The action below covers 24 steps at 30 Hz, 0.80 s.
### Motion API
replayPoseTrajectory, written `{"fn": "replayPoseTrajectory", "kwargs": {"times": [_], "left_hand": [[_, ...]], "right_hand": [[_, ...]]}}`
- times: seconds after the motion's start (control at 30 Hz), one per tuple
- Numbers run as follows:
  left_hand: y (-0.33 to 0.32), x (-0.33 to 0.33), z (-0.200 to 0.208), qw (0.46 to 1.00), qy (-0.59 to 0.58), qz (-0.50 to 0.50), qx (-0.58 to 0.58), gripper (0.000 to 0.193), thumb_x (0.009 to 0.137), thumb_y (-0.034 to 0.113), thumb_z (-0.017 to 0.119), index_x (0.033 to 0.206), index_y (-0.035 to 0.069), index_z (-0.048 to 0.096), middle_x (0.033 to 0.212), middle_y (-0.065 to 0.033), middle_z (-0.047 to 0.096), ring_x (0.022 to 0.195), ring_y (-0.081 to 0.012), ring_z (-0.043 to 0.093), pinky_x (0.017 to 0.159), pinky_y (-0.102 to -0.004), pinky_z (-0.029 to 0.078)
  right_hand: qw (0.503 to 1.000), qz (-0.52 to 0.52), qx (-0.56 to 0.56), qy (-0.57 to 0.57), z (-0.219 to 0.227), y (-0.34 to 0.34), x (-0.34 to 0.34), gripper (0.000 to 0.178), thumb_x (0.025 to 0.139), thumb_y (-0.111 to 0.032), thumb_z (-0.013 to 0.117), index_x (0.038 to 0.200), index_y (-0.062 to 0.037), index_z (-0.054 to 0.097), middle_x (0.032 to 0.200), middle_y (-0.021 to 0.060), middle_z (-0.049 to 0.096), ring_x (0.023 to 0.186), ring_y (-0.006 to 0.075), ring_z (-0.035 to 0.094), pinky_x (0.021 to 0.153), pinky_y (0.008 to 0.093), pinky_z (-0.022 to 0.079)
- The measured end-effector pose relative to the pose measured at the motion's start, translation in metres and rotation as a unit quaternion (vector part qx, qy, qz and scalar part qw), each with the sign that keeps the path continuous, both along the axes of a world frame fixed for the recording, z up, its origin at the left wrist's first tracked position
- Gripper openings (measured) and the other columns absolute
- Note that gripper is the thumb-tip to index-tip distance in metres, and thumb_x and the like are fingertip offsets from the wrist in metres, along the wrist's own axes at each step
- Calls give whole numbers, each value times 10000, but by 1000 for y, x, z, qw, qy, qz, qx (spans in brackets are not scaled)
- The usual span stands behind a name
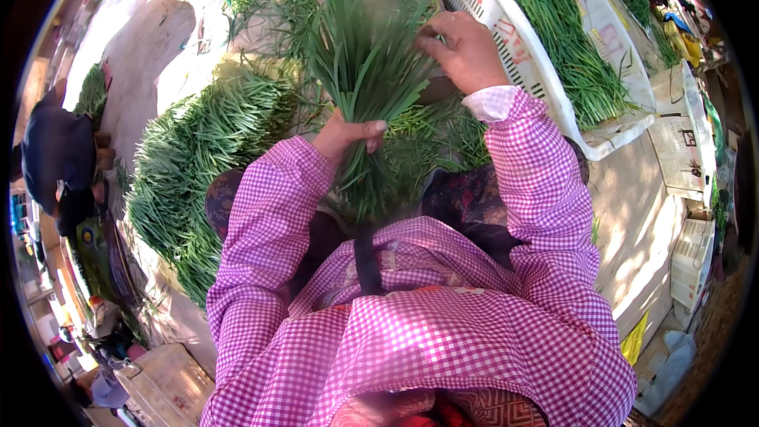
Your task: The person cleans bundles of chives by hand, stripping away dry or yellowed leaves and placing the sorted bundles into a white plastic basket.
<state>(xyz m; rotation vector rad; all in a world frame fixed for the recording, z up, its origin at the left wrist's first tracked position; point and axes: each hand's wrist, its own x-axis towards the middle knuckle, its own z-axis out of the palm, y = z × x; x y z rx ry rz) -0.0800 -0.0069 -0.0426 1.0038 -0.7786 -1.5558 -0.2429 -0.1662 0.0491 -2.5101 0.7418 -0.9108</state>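
A bundle of long green leaves [357,63] is held in front of the person's torso, above the ground and roughly central. Its upper part fans out away from the body; its lower part extends below the grip toward the lap. The left hand [348,134] is closed around the narrowed middle of the bundle, thumb lying across the near side. The right hand [468,51] is raised at the bundle's right edge, fingers bent in toward the thumb with little gap; whether they have hold of a leaf cannot be told.

Beneath and beyond the bundle, loose greens [443,138] lie scattered. To the left, a large heap of greens [205,158] is piled beside the left forearm. To the right, just beside the right hand, stands a white slatted crate [571,128] containing long greens [553,39], laid lengthwise.

The person wears a pink-and-white checked garment [443,340]. Further right, a pale crate [676,142] stands on the ground [624,213]. At far left, well apart, is another person in dark clothing [55,150]. A light-coloured box [170,383] sits lower left.
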Motion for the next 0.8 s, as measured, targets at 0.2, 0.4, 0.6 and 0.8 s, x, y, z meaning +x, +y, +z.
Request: {"fn": "replayPoseTrajectory", "kwargs": {"times": [0.2,0.4,0.6,0.8], "left_hand": [[-2,2,2,998,14,53,-13,247,774,135,708,908,17,538,586,-44,513,527,-157,511,531,-301,427],[-3,6,2,990,58,125,15,262,740,75,735,919,16,553,615,-42,550,504,-143,520,484,-282,417],[-2,5,8,994,-3,107,2,278,775,115,711,963,8,537,642,-35,533,535,-140,516,503,-278,421],[-2,10,25,982,-122,142,-26,372,745,-7,709,1091,0,573,954,-58,652,787,-144,604,703,-274,492]], "right_hand": [[952,-91,182,-226,9,-28,-13,151,806,-148,646,931,-65,666,761,36,649,705,125,602,669,278,472],[975,-11,222,27,7,1,-1,241,825,-310,620,942,-103,662,731,109,646,642,242,627,625,351,487],[991,56,32,119,-14,16,7,263,823,-313,606,953,-88,645,682,140,613,645,312,609,596,378,471],[980,-12,196,-30,-4,13,8,199,818,-250,596,872,-69,659,663,129,628,590,263,608,571,379,462]]}}
